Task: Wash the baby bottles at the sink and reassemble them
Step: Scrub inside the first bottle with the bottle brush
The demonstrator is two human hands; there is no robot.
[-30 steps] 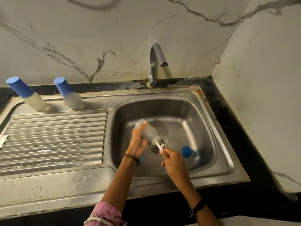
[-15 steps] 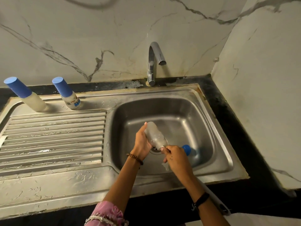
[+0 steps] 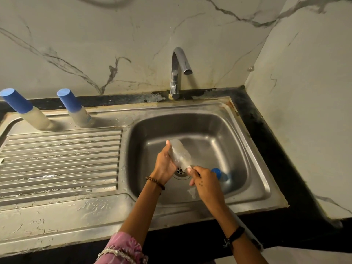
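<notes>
Over the drain (image 3: 180, 172) of the steel sink (image 3: 255, 164), my left hand (image 3: 163, 165) grips a clear, capless baby bottle (image 3: 180, 154), tilted with its base up and away and its mouth toward me. My right hand (image 3: 204, 182) sits right at the bottle's mouth and grips a long white brush handle (image 3: 245, 232) that runs back along my forearm; the brush head is hidden inside the bottle. A blue cap part (image 3: 217, 172) lies on the sink floor just right of my right hand. Two capped bottles (image 3: 34, 117) (image 3: 80, 115) stand on the drainboard's back edge.
The chrome faucet (image 3: 178, 73) stands behind the basin with no water running. A ribbed, wet drainboard (image 3: 61, 161) stretches to the left. Marble walls close in at the back and right, and a black counter edge (image 3: 266, 134) frames the sink.
The bottle has shifted right over the drain, and my right hand has slid up to its mouth, pushing the brush deeper inside. The white shaft between hand and bottle is gone from sight.
</notes>
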